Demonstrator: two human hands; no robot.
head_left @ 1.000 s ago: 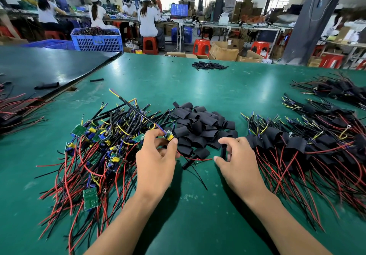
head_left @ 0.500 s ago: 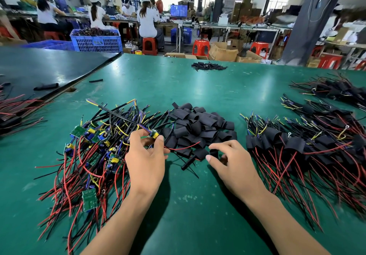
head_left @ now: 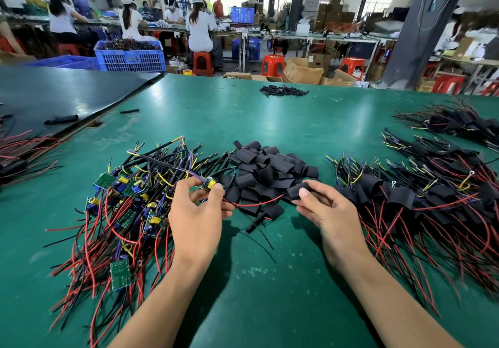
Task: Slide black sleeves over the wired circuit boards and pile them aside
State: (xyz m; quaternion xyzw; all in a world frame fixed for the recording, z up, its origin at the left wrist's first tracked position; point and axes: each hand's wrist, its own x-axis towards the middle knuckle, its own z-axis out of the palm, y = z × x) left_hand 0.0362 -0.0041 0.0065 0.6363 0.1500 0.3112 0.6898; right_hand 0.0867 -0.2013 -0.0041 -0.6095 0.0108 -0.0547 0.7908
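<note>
A green rubbery work mat [head_left: 270, 131], matt and scuffed, catches a soft sheen toward 12 o'clock. At centre sits a heap of matt black flat plastic sleeves [head_left: 270, 166]. At 9 o'clock lie slightly glossy green circuit boards [head_left: 120, 274] trailing smooth red and black plastic-coated wires [head_left: 81, 266]. Beyond are a blue lattice plastic crate [head_left: 129, 57] at 11 o'clock and dull brown cardboard boxes [head_left: 305, 73] at 12 o'clock.

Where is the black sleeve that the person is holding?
In the head view, the black sleeve is pinched in the right hand, just right of centre, at the near edge of the loose sleeve heap.
</note>
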